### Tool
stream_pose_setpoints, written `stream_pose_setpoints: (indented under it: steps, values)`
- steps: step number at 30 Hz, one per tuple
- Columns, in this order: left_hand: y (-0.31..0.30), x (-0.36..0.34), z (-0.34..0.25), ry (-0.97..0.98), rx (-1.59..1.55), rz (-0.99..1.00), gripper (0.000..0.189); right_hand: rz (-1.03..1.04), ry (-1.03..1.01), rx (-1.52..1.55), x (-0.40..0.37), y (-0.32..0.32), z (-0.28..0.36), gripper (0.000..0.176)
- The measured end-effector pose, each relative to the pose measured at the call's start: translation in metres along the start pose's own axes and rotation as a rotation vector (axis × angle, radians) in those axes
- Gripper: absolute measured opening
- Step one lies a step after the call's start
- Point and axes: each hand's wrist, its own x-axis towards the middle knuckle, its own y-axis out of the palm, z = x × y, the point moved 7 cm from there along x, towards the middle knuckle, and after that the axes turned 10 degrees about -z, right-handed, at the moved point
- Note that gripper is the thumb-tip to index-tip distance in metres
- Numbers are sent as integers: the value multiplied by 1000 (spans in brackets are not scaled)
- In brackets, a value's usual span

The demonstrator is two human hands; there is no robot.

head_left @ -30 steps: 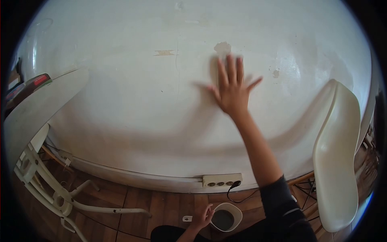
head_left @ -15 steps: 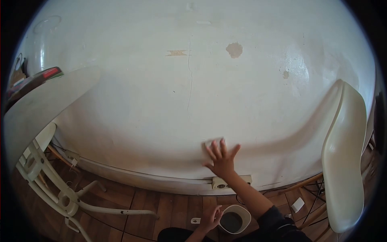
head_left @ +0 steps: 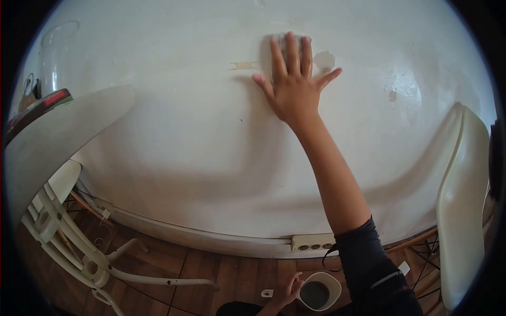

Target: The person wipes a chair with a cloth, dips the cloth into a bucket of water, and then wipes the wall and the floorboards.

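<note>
My right hand (head_left: 296, 87) reaches up the white wall (head_left: 190, 131) with its fingers spread and lying flat. A thin greyish piece, perhaps a cloth or sponge, shows between and beyond the fingertips, pressed against the wall. Just right of the hand is a round peeled patch (head_left: 324, 60); a torn strip mark (head_left: 245, 66) lies to its left. Low in the view, my left hand (head_left: 286, 290) is loosely bent with its fingers apart, beside the rim of a white container (head_left: 333, 287) that holds dark grey liquid. Whether it touches the rim is unclear.
A power strip (head_left: 312, 242) sits at the wall's base, with a cable nearby. To the right stands a cream chair (head_left: 464, 210). A white table (head_left: 68, 124) and metal chair legs (head_left: 163, 282) are at the left. A small white object (head_left: 404, 268) lies on the wooden floor.
My right hand has moved far up the wall from just above the power strip, and the greyish piece went with it. My left hand stays beside the container. The view has shifted slightly.
</note>
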Motion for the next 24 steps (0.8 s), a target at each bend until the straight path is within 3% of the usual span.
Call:
stream_pose_setpoints:
  steps: [5,7,11,15,17,19,24]
  values:
    - [-3,5,-2,24,-32,-29,28,89,-11,-3,-52,-7,13,77]
    - [-3,4,1,-35,-27,-20,24,207,15,158,-100,-13,27,78]
    - [-9,0,0,-53,51,-76,23,415,-59,164,-220,-29,50,76]
    - [-19,3,-3,-6,110,-158,20,386,-213,128,-319,-49,48,73]
    - [-21,2,-1,25,149,-171,19,391,-245,120,-309,-53,54,72]
    - [-15,-1,11,-101,96,-138,19,559,-164,78,-299,-49,52,71]
    - [-14,4,8,-27,111,-155,20,501,-153,31,-214,-35,52,71]
